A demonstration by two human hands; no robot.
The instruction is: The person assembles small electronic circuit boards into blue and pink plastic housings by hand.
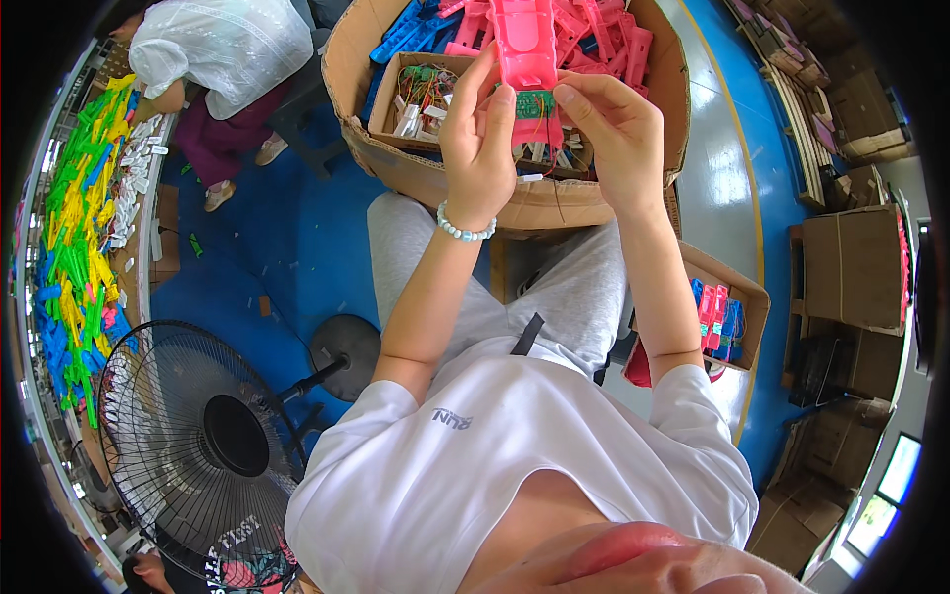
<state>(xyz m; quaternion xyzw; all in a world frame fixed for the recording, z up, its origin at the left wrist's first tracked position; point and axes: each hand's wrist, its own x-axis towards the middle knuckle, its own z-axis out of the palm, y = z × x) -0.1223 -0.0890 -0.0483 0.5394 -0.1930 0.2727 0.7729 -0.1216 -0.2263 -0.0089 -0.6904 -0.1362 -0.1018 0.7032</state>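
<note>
The pink plastic case [526, 61] is held up over the far, large cardboard box [396, 170], with a green circuit board [535, 104] lying across it between the two thumbs. The left hand [482, 139] is closed around the left side of the case, thumb in front at the board's left edge and fingers mostly hidden behind. The right hand [625, 134] pinches at the board's right edge with thumb and forefinger; how much of the case is in that pinch is hidden.

The likeliest trouble is the board going in crooked or springing loose, if one thumb presses harder than the other. I cannot tell whether it is seated. A thin dark wire [558, 188] hangs down on the near side, so it could get trapped under an edge, or snag on the box and tug at its joint. Pushing too hard on a narrow rim could also crack the plastic.

A slip would probably drop the board among the loose pink parts [594, 35] or into the small box [391, 89] of tangled wires [427, 83], where such a small piece would be hard to find.
</note>
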